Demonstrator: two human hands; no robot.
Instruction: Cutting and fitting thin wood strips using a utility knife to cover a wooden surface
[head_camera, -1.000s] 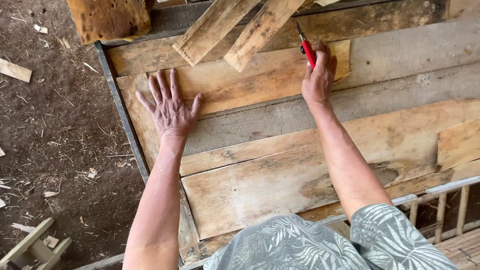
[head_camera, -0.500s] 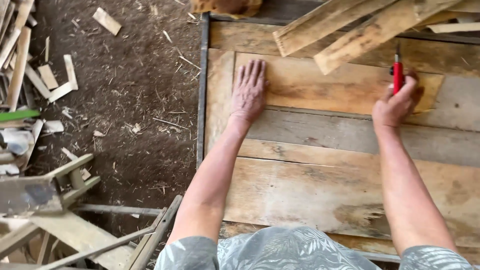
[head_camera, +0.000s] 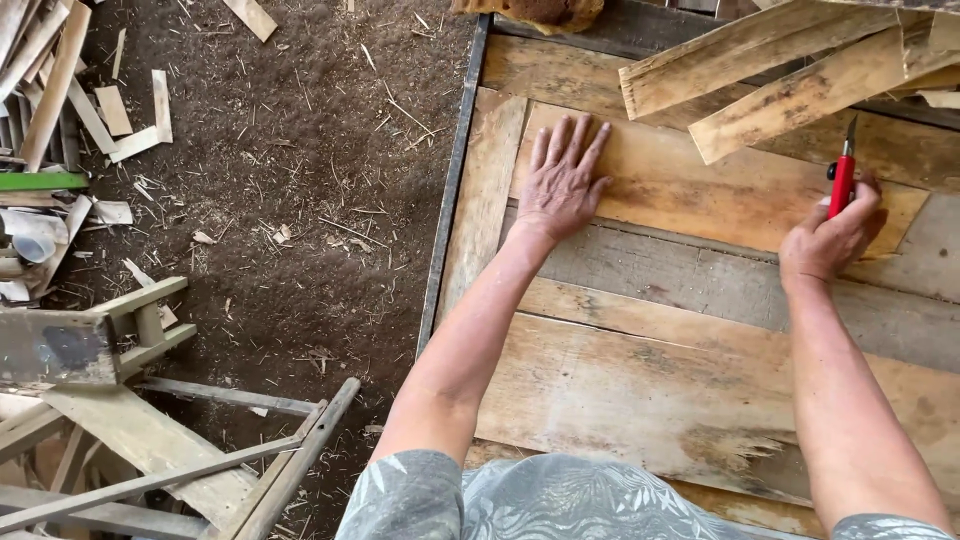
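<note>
My left hand (head_camera: 562, 182) lies flat, fingers spread, on the left end of a pale wooden board (head_camera: 700, 190) that rests on a workbench of rough planks. My right hand (head_camera: 830, 235) is closed around a red utility knife (head_camera: 842, 178), blade pointing away from me, at the board's right end. The board's right end is cut at a slant.
Two loose planks (head_camera: 790, 70) lie crossed at the bench's far right. A dark metal rail (head_camera: 452, 190) edges the bench's left side. Left of it is dirt floor strewn with offcuts (head_camera: 120, 120), a wooden frame (head_camera: 130, 330) and metal bars (head_camera: 250, 460).
The view has swung to the left, showing more dirt floor and scrap. Both hands stay on the same board, the left flat and the right holding the knife.
</note>
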